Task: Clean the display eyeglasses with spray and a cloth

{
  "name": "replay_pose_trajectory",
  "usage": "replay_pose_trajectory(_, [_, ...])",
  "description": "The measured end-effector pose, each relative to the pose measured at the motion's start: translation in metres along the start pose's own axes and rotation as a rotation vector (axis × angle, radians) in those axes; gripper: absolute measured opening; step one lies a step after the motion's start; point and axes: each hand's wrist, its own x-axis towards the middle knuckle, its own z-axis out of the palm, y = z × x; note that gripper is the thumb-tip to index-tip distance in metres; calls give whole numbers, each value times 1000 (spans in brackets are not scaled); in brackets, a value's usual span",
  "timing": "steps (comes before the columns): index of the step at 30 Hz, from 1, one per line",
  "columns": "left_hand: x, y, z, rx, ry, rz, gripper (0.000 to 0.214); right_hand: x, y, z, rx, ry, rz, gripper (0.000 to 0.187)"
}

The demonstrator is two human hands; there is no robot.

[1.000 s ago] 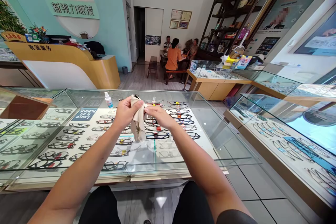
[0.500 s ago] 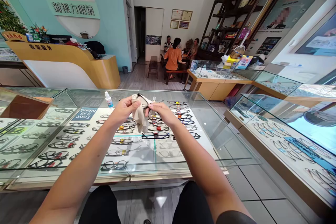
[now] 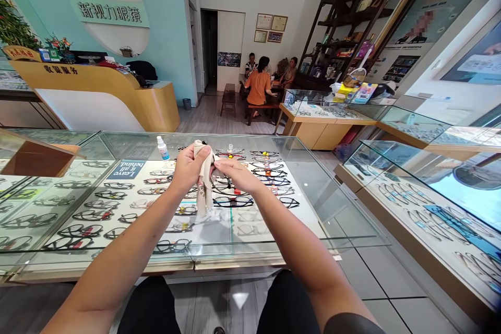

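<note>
Above the glass counter, my left hand (image 3: 188, 166) is closed around a beige cleaning cloth (image 3: 204, 193), whose loose end hangs down below the fingers. A pair of dark-framed eyeglasses (image 3: 204, 142) is mostly hidden in the cloth and fingers; only small dark parts show. My right hand (image 3: 236, 173) pinches at the right side of the eyeglasses, close against the cloth. Beneath both hands, rows of eyeglass frames (image 3: 234, 202) lie inside the glass display case (image 3: 274, 248). A white spray bottle (image 3: 163, 148) with a blue label stands left of my left hand.
A brown wooden box-like object (image 3: 39, 156) is at the left on the glass. More display cases (image 3: 422, 209) stand on the right. Several people sit at a table at the back, one in an orange shirt (image 3: 259, 87). A yellow reception counter (image 3: 156, 104) is back left.
My hands have drawn closer together, and the left has turned, wrapping the cloth further over the eyeglasses. The dark rim that showed between the hands is now mostly covered. The cloth hangs lower.
</note>
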Motion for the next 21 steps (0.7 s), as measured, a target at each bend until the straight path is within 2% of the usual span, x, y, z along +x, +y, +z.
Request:
replay_pose_trajectory(2, [2, -2, -2, 6, 21, 1, 66, 0, 1, 0, 26, 37, 5, 65])
replay_pose_trajectory(8, [14, -5, -18, -86, -202, -162, 67, -3, -1, -8, 60, 175, 7, 58])
replay_pose_trajectory(12, [13, -4, -17, -105, -260, -143, 59, -2, -1, -9, 53, 172, 6, 62])
replay_pose_trajectory(17, [3, 1, -4, -76, -197, -62, 54, 0, 2, -4, 11, 85, -9, 68])
replay_pose_trajectory(21, [-2, 4, 2, -39, -24, -23, 65, 0, 4, 1, -13, 61, -10, 68])
